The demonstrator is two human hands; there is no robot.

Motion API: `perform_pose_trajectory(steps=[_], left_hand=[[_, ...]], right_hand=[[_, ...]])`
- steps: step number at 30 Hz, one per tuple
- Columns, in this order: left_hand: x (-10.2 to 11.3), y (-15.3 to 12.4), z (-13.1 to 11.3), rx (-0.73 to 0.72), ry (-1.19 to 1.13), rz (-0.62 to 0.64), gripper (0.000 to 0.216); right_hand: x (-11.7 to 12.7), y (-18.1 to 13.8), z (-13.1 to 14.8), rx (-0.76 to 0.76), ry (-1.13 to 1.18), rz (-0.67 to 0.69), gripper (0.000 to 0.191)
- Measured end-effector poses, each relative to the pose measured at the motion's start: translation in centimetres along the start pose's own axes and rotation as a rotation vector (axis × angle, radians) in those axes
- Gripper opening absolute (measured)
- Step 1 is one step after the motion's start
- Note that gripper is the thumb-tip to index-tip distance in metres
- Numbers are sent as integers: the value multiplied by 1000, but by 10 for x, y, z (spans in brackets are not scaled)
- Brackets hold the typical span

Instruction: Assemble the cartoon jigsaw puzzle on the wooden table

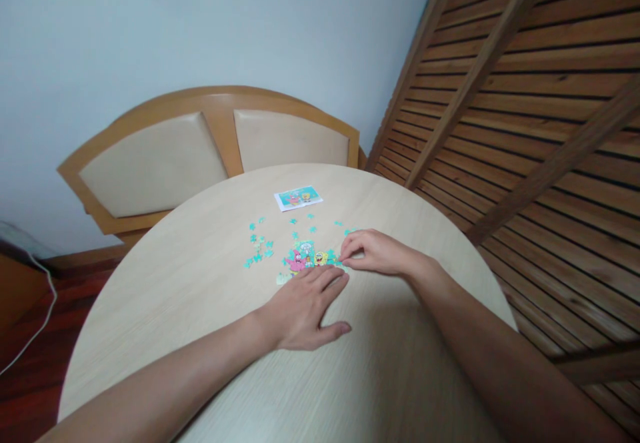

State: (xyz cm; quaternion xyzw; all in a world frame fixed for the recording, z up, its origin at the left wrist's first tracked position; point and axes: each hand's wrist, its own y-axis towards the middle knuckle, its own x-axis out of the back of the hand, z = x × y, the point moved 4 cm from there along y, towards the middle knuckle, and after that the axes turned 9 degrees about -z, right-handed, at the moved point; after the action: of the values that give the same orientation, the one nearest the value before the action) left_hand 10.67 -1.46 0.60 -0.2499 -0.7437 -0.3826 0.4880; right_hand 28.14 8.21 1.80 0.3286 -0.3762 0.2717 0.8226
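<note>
A partly joined jigsaw puzzle (pixel 307 248) lies on the round table, showing a pink starfish and a yellow sponge character on turquoise. My left hand (pixel 310 306) rests flat over its near edge, thumb spread away and fingers stretched out, hiding the lower part. At the puzzle's right edge, my right hand (pixel 380 251) pinches thumb and index finger together on a small turquoise puzzle piece (pixel 339 262), mostly covered by the fingertips. Loose puzzle pieces (pixel 258 256) are scattered left of the puzzle, with several more beyond it.
A printed picture card (pixel 299 198) lies farther back on the pale wooden table (pixel 165 310). Behind the table stands a padded wooden headboard or bench back (pixel 220 100). Slatted wooden panels (pixel 525 96) rise at the right. A white cable (pixel 47 310) hangs at the left.
</note>
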Motion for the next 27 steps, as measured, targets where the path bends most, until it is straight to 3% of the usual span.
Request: perform_pose_trajectory(steps=[27], left_hand=[[-2, -3, 4, 4, -128, -51, 69]], right_hand=[[-2, 3, 5, -35, 2, 18, 16]])
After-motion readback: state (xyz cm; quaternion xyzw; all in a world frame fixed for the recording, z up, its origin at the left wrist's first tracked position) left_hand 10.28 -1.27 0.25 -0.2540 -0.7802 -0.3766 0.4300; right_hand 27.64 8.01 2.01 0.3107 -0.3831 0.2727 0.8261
